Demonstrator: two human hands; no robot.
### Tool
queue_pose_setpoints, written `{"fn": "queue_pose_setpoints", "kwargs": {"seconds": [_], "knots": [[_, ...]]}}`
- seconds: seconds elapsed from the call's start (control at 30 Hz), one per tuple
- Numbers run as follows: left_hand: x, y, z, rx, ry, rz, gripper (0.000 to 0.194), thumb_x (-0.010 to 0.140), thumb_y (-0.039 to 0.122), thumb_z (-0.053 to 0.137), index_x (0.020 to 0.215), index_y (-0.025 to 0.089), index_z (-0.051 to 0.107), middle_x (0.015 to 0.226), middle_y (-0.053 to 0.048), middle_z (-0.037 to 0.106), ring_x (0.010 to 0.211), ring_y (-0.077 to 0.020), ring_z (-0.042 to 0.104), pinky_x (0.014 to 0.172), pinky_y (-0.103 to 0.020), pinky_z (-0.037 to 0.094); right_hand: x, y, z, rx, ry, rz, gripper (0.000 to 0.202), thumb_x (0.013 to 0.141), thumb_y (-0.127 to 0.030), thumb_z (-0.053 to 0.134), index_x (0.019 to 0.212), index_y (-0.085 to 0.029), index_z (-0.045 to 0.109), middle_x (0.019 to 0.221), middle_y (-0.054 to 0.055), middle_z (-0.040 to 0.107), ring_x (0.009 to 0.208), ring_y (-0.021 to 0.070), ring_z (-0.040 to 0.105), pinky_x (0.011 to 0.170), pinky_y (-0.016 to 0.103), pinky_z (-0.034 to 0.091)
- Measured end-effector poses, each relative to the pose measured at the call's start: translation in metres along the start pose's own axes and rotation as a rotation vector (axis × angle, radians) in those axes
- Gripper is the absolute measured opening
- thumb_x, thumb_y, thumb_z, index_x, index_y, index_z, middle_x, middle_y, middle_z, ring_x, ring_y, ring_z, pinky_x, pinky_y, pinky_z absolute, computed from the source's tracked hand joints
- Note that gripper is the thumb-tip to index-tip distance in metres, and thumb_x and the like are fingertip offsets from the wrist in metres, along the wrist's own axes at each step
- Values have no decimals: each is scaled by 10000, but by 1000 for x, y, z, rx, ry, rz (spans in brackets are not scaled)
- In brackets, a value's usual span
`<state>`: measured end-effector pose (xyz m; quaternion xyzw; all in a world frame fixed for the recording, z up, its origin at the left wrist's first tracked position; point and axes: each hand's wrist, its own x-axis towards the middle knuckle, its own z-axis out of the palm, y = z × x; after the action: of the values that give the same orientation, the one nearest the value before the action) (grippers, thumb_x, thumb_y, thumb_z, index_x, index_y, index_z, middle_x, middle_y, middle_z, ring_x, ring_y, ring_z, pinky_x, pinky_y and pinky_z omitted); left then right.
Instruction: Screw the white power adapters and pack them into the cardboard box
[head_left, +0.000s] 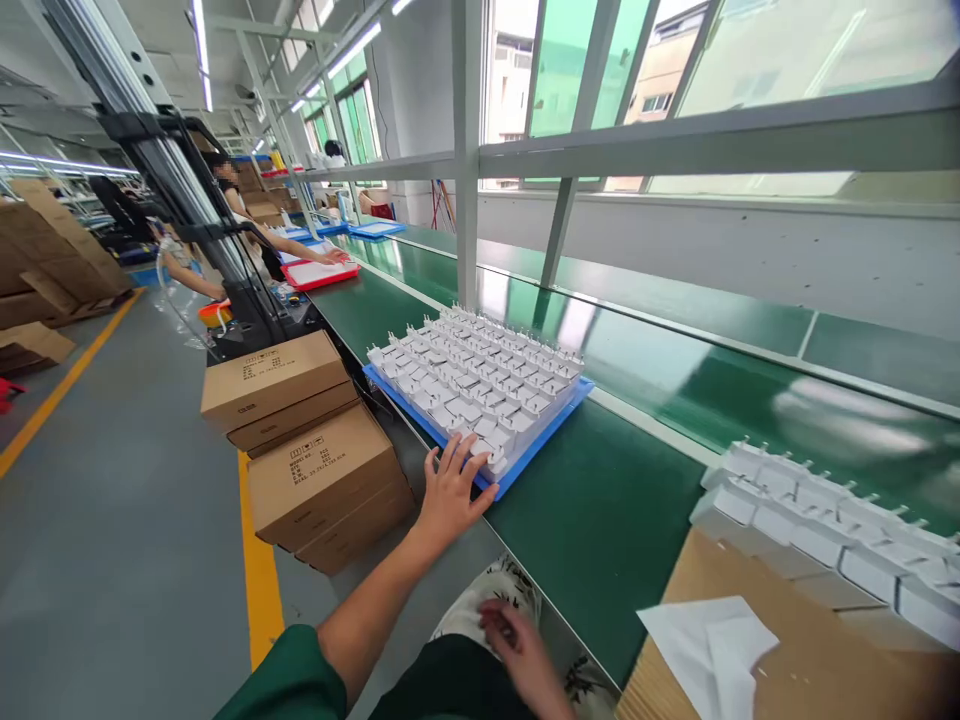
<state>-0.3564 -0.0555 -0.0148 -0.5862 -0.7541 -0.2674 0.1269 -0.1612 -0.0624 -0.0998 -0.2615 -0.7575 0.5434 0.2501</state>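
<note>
My left hand [452, 482] is open, fingers spread over the near corner of a blue tray [540, 448]. Its fingertips touch or hover just above the closest pieces; exact contact is hard to tell. Rows of white plastic pieces with upright metal pins, like plug adapters [472, 375], fill the tray in a tight block. Low over my lap, my right hand [521, 655] is blurred, its fingers curled in and partly hidden. Nothing shows clearly in it, and it stays apart from the tray.
The green bench [592, 520] runs away from me beside windows. At right, more white pieces [825, 530] stand by a cardboard box [750, 620] with white paper [709, 650]. Stacked cartons [330, 470] and a metal post [172, 150] stand left. A co-worker's arm [300, 245] reaches over a red tray [322, 275].
</note>
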Motion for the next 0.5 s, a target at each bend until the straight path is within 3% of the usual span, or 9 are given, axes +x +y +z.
{"fn": "queue_pose_setpoints", "kwargs": {"seconds": [0.1,0.13,0.2,0.27,0.33,0.37,0.43,0.5], "knots": [[-1,1,4,-26,14,-18,336,947,372,534,1261,253,542,1498,-119,485,1451,-308,341,1123,-571,274,7,-47,5,44,-219,-105,233,909,-391,526,1054,-330,698,878,15,738,760,196,711,701,320,603],[-1,1,6,-33,20,-22,337,943,360,538,1262,252,537,1502,-116,481,1456,-305,335,1134,-571,265,15,-66,0,34,-190,-132,274,924,-351,503,1133,-307,674,940,35,730,807,186,702,745,312,594],[-2,1,9,-46,26,-23,351,938,349,545,1274,249,525,1511,-113,472,1465,-303,321,1155,-579,241,43,-98,-17,10,-20,-162,354,928,-357,500,1242,-252,623,1078,82,697,865,180,676,750,294,581],[-3,0,11,-58,24,-18,364,939,350,543,1286,245,510,1521,-117,461,1474,-305,308,1164,-592,228,83,-116,-41,-2,240,-72,441,922,-390,514,1330,-231,563,1196,104,641,889,181,648,700,279,576],[-3,1,12,-67,27,-17,364,941,334,538,1291,240,501,1527,-121,452,1480,-306,296,1165,-599,229,127,-118,-65,19,484,127,513,904,-358,541,1401,-237,499,1363,113,534,911,172,636,760,287,583],[-3,1,12,-70,33,-21,361,940,320,537,1289,238,500,1528,-123,450,1483,-306,292,1165,-601,231,148,-115,-75,33,534,200,570,900,-334,546,1449,-224,438,1456,136,443,932,175,636,765,289,587],[-3,2,13,-79,47,-29,354,938,293,533,1286,236,500,1530,-126,446,1488,-307,282,1166,-604,232,183,-104,-90,84,546,306,633,902,-311,544,1493,-187,353,1463,182,416,898,180,659,685,288,599],[-3,3,14,-93,54,-37,349,938,284,530,1283,236,504,1534,-127,440,1491,-311,275,1169,-610,228,205,-92,-98,160,486,392,605,915,-285,558,1473,-170,355,1340,175,533,811,161,676,617,281,599]]}}
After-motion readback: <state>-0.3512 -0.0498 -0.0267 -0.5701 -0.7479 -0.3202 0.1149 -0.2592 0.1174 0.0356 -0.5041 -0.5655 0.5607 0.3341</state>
